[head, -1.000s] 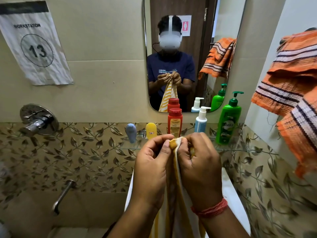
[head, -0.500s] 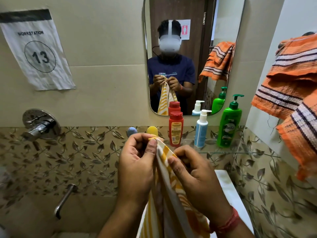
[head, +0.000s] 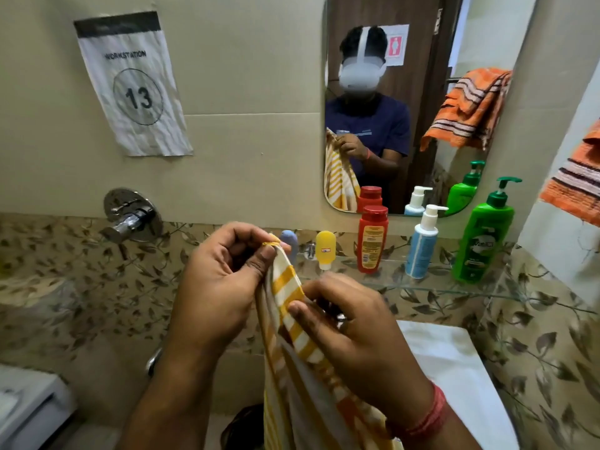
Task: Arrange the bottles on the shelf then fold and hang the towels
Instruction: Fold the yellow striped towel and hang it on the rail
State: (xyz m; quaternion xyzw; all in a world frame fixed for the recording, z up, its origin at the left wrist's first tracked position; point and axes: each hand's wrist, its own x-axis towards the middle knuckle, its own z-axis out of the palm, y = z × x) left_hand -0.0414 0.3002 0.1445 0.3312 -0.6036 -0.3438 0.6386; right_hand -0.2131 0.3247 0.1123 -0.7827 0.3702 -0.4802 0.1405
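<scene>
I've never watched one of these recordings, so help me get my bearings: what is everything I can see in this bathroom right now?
yellow striped towel: 1, yellow and white, held up in front of the shelf
orange striped towel: 1, orange with dark and pale stripes, hanging at right
bottles: 5 on the glass shelf, blue-grey tube, yellow tube, red bottle, pale blue pump bottle, green pump bottle
mirror: 1, above the shelf
paper sign: 1, white, "13", on wall at left
tap valve: 1, chrome, below the sign
left hand: pinches the towel's top corner
right hand: pinches the towel's edge lower down
</scene>
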